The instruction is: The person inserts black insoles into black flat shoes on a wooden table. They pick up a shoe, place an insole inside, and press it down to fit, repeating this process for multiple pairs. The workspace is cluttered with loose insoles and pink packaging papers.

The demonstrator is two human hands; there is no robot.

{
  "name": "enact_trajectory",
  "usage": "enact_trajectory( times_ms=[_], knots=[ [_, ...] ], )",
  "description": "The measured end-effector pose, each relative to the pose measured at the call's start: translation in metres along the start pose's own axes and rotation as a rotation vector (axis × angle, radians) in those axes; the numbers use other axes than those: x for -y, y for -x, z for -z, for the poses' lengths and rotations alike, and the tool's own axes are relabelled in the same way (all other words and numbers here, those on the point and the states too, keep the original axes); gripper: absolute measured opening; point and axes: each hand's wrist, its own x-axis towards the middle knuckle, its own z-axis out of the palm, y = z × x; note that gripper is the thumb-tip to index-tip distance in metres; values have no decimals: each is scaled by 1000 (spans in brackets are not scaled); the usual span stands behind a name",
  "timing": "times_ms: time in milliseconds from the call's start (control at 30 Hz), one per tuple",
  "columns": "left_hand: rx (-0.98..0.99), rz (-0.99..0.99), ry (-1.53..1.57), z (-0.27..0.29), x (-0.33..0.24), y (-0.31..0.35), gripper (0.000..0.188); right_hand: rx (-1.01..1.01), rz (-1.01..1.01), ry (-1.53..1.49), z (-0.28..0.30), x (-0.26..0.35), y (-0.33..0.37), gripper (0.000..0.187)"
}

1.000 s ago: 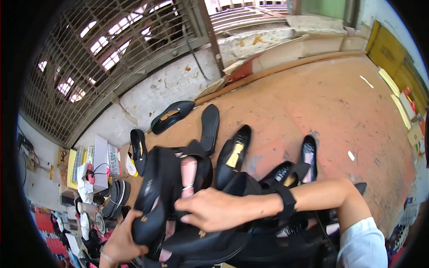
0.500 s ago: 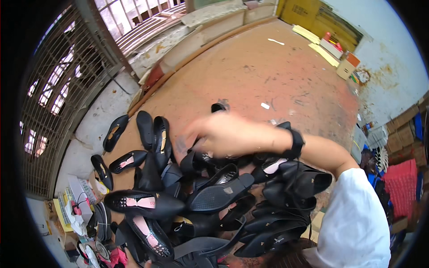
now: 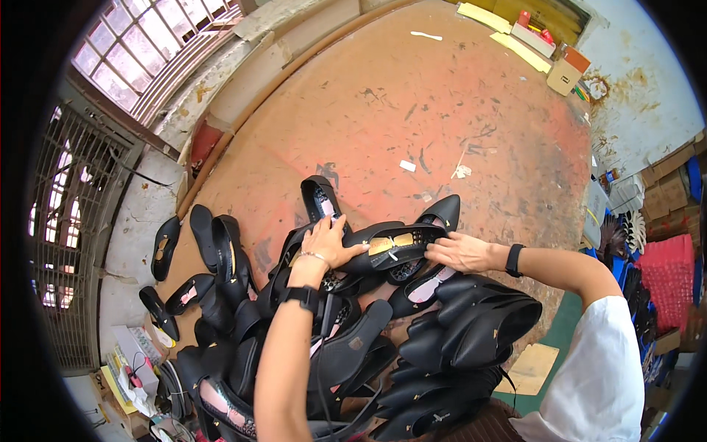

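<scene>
Black shoe (image 3: 392, 249) is above the desk (image 3: 368, 132), heel pinched in the right hand's (image 3: 465, 253) grip, the left hand's (image 3: 324, 241) grip spread near its toe; nested shoes (image 3: 471, 324) seem done, many loose shoes (image 3: 352, 342) remain.

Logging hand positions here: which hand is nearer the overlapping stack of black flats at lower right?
Right. The right hand is just past the far edge of the stack of black flats; the left hand is farther off, to its upper left.
</scene>
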Motion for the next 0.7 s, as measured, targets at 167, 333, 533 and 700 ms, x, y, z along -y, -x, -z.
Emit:
enact_trajectory(
  times_ms=[167,333,533,700],
  knots=[
    [349,9,150,-18,10,-33,111,-110,-29,102,-13,2,-3,35],
    [421,23,100,-11,-1,-33,112,-38,-185,18,-2,0,-16,21],
    [279,50,-40,26,12,18,98,-271,-17,111,44,-17,-43,9],
    [-125,3,-81,124,15,157,52,-436,264,259,168,8,-104,9]
  ],
)
